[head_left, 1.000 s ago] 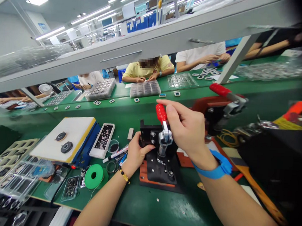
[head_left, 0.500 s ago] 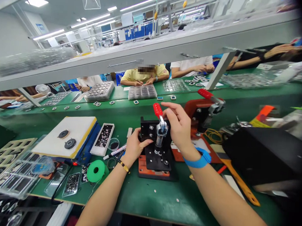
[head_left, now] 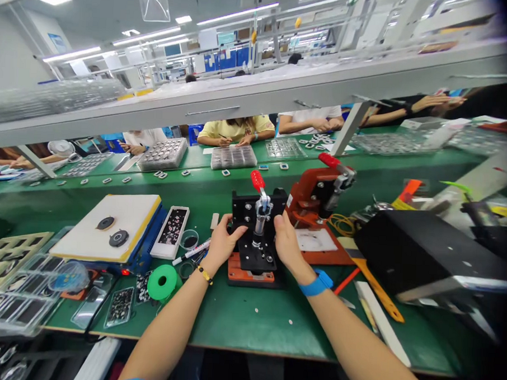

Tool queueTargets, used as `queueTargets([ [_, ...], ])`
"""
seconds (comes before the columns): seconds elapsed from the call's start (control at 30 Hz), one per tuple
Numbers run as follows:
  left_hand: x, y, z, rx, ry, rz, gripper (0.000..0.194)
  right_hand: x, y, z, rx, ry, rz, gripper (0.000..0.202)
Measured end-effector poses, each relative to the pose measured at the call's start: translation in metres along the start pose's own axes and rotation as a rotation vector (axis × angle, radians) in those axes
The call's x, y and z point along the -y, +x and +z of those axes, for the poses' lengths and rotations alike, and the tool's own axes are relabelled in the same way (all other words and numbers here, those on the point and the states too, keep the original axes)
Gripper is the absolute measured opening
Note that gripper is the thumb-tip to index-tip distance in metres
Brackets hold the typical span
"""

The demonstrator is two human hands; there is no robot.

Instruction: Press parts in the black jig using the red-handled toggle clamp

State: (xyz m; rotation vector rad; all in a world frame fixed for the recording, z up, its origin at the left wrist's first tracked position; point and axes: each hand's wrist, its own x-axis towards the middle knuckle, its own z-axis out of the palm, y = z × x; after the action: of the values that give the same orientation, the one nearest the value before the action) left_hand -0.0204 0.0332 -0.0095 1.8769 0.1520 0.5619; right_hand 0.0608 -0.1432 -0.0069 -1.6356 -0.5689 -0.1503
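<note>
A black press jig (head_left: 257, 252) with a red-tipped lever (head_left: 257, 180) stands on an orange base on the green bench. My left hand (head_left: 221, 243) grips the jig's left side, thumb on top of the black block. My right hand (head_left: 287, 243) holds the jig's right side beside the steel plunger (head_left: 261, 213). The lever stands upright with no hand on it. A blue band circles my right wrist.
A red press (head_left: 316, 190) stands just right of the jig, a black box (head_left: 423, 248) further right. On the left lie a white pad (head_left: 130, 212) with two round black parts, a parts tray (head_left: 173, 224), a marker (head_left: 192, 252), green tape (head_left: 162, 282) and clear trays (head_left: 17, 297). Co-workers sit across the conveyor.
My right hand has let go of the red lever and come down to the jig's right side. The view has pulled back and the lever has stayed upright.
</note>
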Motion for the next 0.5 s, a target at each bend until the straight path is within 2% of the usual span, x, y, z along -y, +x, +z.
queueTargets([
  [0.13,0.013,-0.001,-0.001,0.151,-0.157,-0.07,0.054,-0.009,-0.006,-0.004,0.026,-0.054,-0.003,0.073],
  [0.3,0.015,-0.003,0.002,0.115,-0.155,-0.094,0.058,-0.016,-0.01,-0.006,0.053,-0.064,-0.029,0.061],
  [0.5,0.016,-0.006,0.007,0.065,-0.107,-0.101,0.06,-0.019,-0.008,-0.005,0.039,-0.06,-0.042,0.063],
])
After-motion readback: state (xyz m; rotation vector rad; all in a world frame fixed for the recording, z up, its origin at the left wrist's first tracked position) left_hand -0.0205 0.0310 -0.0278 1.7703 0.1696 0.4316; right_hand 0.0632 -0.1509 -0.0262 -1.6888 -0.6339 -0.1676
